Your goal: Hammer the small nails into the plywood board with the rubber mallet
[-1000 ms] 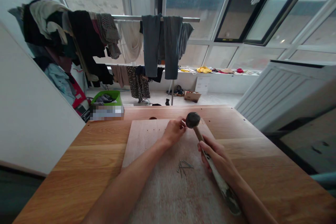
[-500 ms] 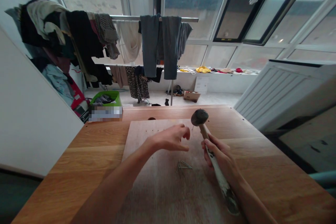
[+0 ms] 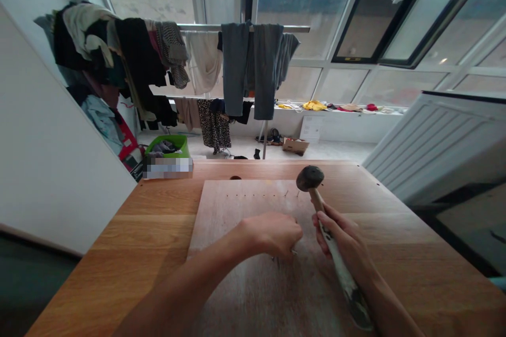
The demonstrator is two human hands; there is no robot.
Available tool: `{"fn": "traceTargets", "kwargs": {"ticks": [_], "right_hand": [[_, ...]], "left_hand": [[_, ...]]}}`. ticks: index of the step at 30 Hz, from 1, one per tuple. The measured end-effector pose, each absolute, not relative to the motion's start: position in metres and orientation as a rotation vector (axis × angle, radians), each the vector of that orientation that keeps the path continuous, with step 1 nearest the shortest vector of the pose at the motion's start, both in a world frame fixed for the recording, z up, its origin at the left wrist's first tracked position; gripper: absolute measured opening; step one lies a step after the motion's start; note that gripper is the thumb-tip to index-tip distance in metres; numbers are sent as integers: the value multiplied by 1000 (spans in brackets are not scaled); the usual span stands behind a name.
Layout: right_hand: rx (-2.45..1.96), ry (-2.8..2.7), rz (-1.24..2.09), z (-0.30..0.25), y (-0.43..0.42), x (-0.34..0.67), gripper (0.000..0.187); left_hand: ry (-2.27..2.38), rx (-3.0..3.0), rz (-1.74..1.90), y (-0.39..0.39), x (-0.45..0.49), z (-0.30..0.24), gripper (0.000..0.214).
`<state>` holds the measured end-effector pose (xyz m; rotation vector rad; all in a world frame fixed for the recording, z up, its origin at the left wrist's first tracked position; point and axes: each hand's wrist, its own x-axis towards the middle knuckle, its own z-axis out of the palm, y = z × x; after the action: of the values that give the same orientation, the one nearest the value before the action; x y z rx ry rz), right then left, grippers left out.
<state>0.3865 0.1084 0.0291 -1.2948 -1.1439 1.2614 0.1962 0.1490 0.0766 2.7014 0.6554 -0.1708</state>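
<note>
My right hand (image 3: 343, 234) is wrapped around the handle of a hammer (image 3: 336, 255), whose dark, rounded head (image 3: 310, 177) points up and away from me. My left hand (image 3: 274, 234) is low over the wooden board (image 3: 233, 284), its fingers pinched together at the small pile of loose nails (image 3: 294, 252). One nail end pokes out beneath the fingers; the fingertips themselves are mostly hidden. Toward the board's far edge, two nails stand up, one of them a slightly leaning nail (image 3: 286, 193). A row of several small dark nail heads (image 3: 245, 195) runs left of them.
The board lies on a wooden table (image 3: 130, 231). Beyond its far edge stand a green basket (image 3: 179, 143) of clothes and a cardboard box (image 3: 295, 146) on the floor. Laundry hangs on a rail (image 3: 205, 27) by the windows. A white panel (image 3: 427, 137) stands at the right.
My left hand has come down and toward me onto the loose nails, its fingers closing from a loose open curl. The hammer stays in my right hand. The view has turned slightly left.
</note>
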Motion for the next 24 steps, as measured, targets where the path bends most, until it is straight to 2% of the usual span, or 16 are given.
{"fn": "traceTargets", "kwargs": {"ticks": [3,8,12,16,24], "right_hand": [[-1293,-1168,1287,39,109,386,36],[-1361,-1256,1252,72,113,381,38],[-1298,-1218,1231,79,124,366,35],[-1234,-1194,1175,57,136,357,33],[-1265,-1129,1199,40,137,363,32]], "left_hand": [[671,2595,-126,156,192,77,6],[693,2363,174,177,178,76,35],[795,2128,598,197,170,54,24],[1000,1875,979,211,168,25,12],[1207,1811,1125,221,167,11,13]]}}
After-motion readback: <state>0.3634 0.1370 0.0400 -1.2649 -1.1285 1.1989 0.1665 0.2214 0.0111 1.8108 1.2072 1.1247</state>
